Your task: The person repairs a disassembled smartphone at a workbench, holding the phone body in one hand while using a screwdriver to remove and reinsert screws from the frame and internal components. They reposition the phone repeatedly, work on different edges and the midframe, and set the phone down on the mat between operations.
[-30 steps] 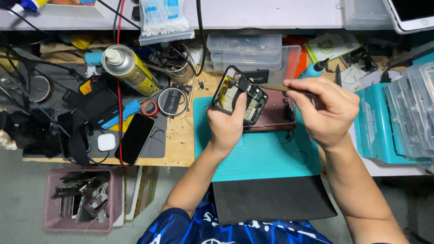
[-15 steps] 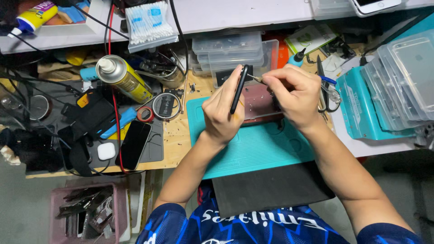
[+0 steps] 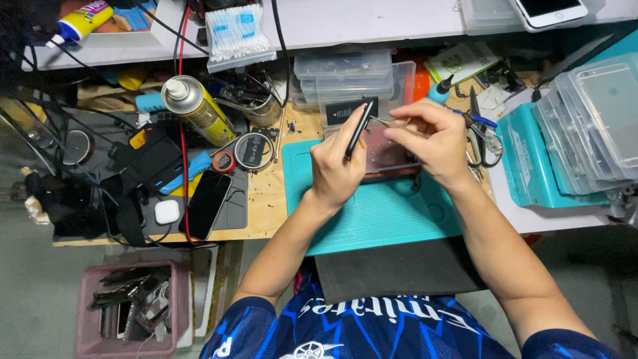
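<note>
Lower left: a pink slatted basket (image 3: 86,312) holds loose dark phone parts. Above it, a metal spray can (image 3: 197,109) lies tilted. At centre, over the ribbed teal mat (image 3: 379,216), the left hand (image 3: 335,169) pinches a thin black phone frame (image 3: 359,126) edge-on. The right hand (image 3: 432,143) pinches a slim tool (image 3: 385,123) touching that frame. Right edge: stacked clear trays (image 3: 591,126) crowd the mat.

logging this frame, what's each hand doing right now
Left hand: closed on the phone, held edge-on above the teal mat.
Right hand: fingers pinched on a thin tool whose tip meets the phone.
</note>
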Available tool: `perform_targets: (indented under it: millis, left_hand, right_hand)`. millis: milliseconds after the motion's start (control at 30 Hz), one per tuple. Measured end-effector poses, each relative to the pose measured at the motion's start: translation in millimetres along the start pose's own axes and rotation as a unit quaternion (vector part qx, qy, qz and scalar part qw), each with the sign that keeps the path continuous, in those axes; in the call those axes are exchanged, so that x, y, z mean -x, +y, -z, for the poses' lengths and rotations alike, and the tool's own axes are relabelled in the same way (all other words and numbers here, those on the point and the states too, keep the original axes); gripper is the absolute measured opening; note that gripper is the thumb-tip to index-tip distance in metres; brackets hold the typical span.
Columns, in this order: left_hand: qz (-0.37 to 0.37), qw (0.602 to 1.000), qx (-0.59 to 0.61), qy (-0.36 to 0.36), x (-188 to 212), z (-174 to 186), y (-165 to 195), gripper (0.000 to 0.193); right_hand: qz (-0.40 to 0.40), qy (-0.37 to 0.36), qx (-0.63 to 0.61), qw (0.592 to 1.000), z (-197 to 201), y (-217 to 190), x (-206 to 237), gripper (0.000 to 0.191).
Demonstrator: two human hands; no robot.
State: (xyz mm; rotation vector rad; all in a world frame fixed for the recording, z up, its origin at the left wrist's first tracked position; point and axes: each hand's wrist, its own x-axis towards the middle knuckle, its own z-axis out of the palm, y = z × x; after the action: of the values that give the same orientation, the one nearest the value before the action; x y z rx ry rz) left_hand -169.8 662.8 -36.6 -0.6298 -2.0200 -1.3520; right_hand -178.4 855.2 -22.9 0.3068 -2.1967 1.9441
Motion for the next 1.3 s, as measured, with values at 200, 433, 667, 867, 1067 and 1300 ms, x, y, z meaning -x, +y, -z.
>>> perform_targets:
  millis: [200, 433, 667, 867, 1067, 1300]
  left_hand:
    - [-0.002, 1.0, -0.009, -0.008, -1.8, -9.4, -10.5, 0.056]
    - [0.015, 1.0, -0.017, -0.01, -7.0, -11.8, -24.7, 0.056]
    - [0.029, 0.999, -0.022, -0.014, -10.2, -8.3, -31.8, 0.054]
    - [0.024, 1.0, -0.013, -0.012, -8.7, -11.6, -35.9, 0.047]
    - [0.042, 0.999, -0.018, 0.001, -4.0, -21.8, -33.5, 0.039]
    - [0.055, 0.998, 0.006, 0.012, -2.7, -36.9, -24.2, 0.037]
  right_hand:
    - [0.016, 0.026, -0.004, 1.0, 2.6, 12.9, -2.7, 0.01]
    - [0.1, 0.008, 0.072, 0.992, -3.7, 24.0, -15.9, 0.018]
    - [-0.087, 0.012, -0.068, 0.994, -12.1, 30.6, -25.6, 0.008]
    - [0.149, 0.004, 0.142, 0.978, -2.3, 29.9, -27.8, 0.023]
    - [-0.018, 0.028, 0.01, 0.999, -0.5, 23.3, -25.2, 0.021]
    - [0.198, 0.036, 0.205, 0.958, 15.1, 18.7, -20.2, 0.018]
